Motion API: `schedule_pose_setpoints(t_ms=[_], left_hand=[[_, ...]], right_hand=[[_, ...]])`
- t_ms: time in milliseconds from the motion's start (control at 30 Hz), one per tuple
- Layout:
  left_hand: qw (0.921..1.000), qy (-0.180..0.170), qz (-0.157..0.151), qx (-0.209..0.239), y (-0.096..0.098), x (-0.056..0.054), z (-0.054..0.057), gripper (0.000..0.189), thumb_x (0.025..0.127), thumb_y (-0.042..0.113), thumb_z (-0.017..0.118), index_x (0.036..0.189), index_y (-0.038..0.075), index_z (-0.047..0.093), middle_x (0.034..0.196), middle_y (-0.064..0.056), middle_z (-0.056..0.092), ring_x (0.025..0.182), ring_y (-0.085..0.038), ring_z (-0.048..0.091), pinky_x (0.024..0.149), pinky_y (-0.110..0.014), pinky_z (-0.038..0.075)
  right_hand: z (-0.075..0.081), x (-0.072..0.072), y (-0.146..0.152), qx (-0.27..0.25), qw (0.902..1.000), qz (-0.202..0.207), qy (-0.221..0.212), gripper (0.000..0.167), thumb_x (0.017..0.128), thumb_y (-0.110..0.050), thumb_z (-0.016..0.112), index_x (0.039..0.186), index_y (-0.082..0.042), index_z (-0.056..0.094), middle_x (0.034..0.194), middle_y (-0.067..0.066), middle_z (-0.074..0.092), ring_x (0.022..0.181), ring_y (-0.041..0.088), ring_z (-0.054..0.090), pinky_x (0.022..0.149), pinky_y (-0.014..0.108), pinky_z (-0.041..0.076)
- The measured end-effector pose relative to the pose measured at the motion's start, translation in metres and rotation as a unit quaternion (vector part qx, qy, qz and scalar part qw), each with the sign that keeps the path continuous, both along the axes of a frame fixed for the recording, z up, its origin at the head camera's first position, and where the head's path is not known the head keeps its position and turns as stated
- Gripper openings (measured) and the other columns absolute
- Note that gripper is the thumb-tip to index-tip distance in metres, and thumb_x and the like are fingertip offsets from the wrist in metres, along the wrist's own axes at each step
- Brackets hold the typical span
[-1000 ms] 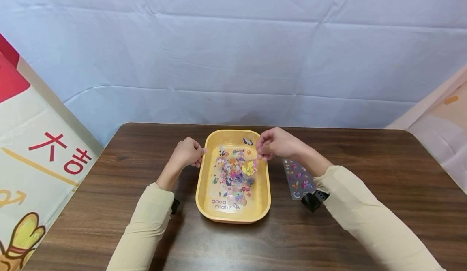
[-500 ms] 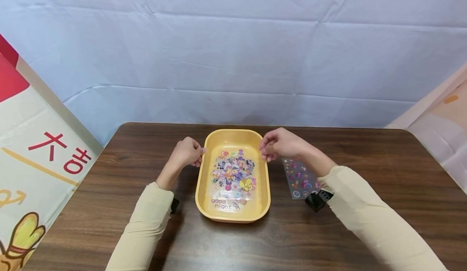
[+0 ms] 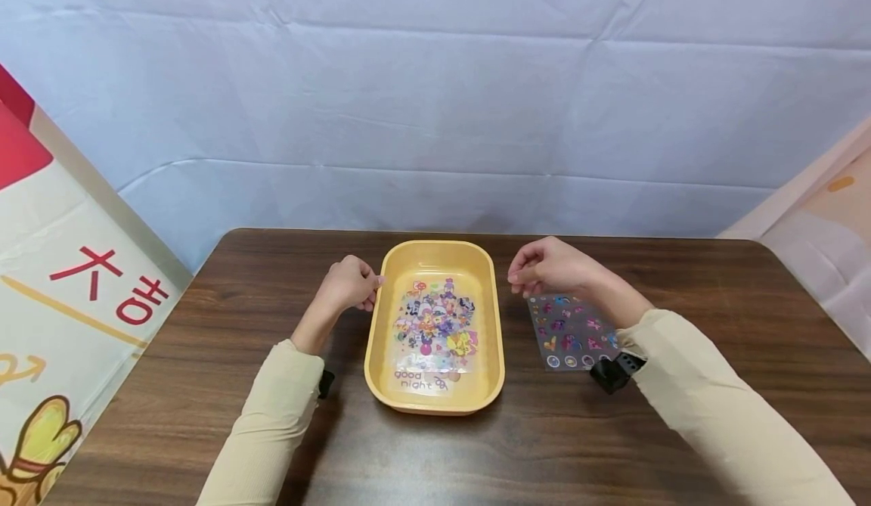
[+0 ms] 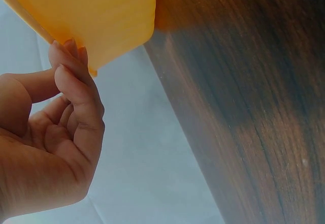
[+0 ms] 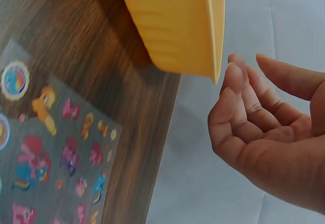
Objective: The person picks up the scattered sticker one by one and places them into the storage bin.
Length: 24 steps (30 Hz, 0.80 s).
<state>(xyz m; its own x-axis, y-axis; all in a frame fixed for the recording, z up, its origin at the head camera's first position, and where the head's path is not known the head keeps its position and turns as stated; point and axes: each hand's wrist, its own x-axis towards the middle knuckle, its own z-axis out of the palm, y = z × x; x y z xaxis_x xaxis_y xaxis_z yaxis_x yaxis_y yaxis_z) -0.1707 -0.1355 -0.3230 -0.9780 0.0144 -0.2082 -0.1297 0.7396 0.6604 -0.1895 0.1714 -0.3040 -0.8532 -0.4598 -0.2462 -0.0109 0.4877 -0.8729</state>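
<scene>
A yellow tray [image 3: 435,409] stands on the table, holding clear sticker sheets [image 3: 427,326] covered in colourful cartoon figures; a lower one reads "good night". My left hand [image 3: 345,285] pinches the tray's left rim between thumb and fingertips, as the left wrist view shows the hand [image 4: 66,127] on the yellow edge [image 4: 38,28]. Off the tray's right side hovers my right hand [image 3: 553,268]. In the right wrist view this hand [image 5: 269,127] has its thumb apart from loosely bent fingers and nothing between them. Beneath it another sticker sheet [image 3: 571,336] with pony figures lies on the table.
The dark wooden table [image 3: 435,460] ends at a pale hanging cloth [image 3: 435,113] behind it. A printed cloth [image 3: 88,264] with red characters hangs at the left. Another pale printed cloth [image 3: 833,234] is at the right.
One second ago my right hand held a sticker sheet over the tray. That sheet now lies flat in it, and the hand has let go and moved right. The left hand stays put.
</scene>
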Motion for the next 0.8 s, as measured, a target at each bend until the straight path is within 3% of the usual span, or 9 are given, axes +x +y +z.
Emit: schedule_pose_setpoints(t_ms=[367,567,800], left_hand=[[1.0,-0.001,0.002,-0.001,-0.001,-0.001,-0.001,0.03,0.092,0.014,0.057,0.065,0.0,0.059,0.055,-0.007,0.059,0.048,-0.016,0.059,0.059,-0.035,0.054],[1.0,-0.002,0.001,-0.001,-0.001,-0.001,-0.002,0.026,0.093,0.013,0.053,0.077,-0.003,0.066,0.057,-0.008,0.06,0.048,-0.015,0.059,0.058,-0.035,0.054],[1.0,-0.006,0.002,-0.001,-0.001,-0.001,-0.003,0.025,0.093,0.013,0.052,0.079,-0.003,0.066,0.059,-0.008,0.061,0.05,-0.015,0.059,0.059,-0.035,0.054]], right_hand=[[-0.003,0.002,0.026,0.025,0.9994,-0.025,-0.002,0.015,0.087,-0.004,0.059,0.094,0.009,0.059,0.078,0.009,0.064,0.066,0.018,0.059,0.057,0.027,0.049],[-0.009,0.004,0.044,0.037,0.9988,-0.033,-0.004,0.018,0.089,-0.007,0.057,0.097,0.01,0.057,0.084,0.013,0.062,0.069,0.02,0.058,0.057,0.031,0.048],[-0.019,0.005,0.066,0.041,0.9982,-0.042,-0.007,0.018,0.091,-0.005,0.054,0.098,0.011,0.057,0.088,0.013,0.061,0.068,0.02,0.054,0.056,0.031,0.045]])
